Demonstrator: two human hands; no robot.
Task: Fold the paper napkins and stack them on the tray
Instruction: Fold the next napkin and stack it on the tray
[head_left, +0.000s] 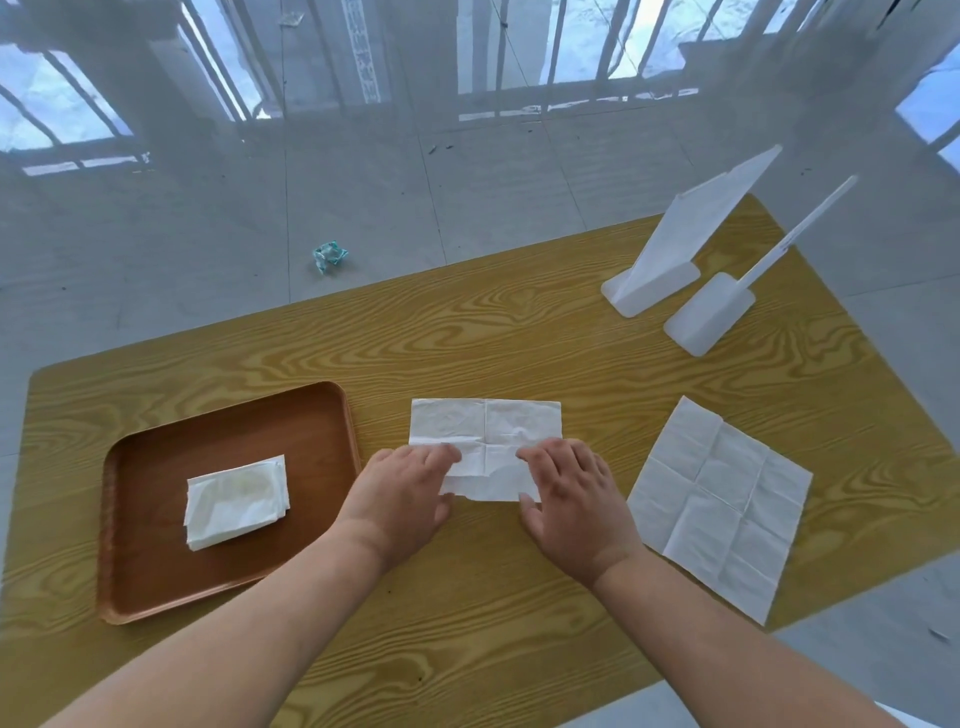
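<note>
Head view: white creased paper napkin (485, 439) at surface centre is being folded, near edge pinched by left hand (402, 496) and right hand (571, 499). Next: crease pressed, moved to brown tray (332, 415) at 9 o'clock, onto folded stack (236, 501).

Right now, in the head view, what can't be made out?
- Near corners of the white paper napkin being folded: covered by the left hand and right hand.
- Count of folded white napkins on the brown wooden tray: layers too thin to separate.
- Crumpled teal wrapper on the floor: too small to identify.
</note>
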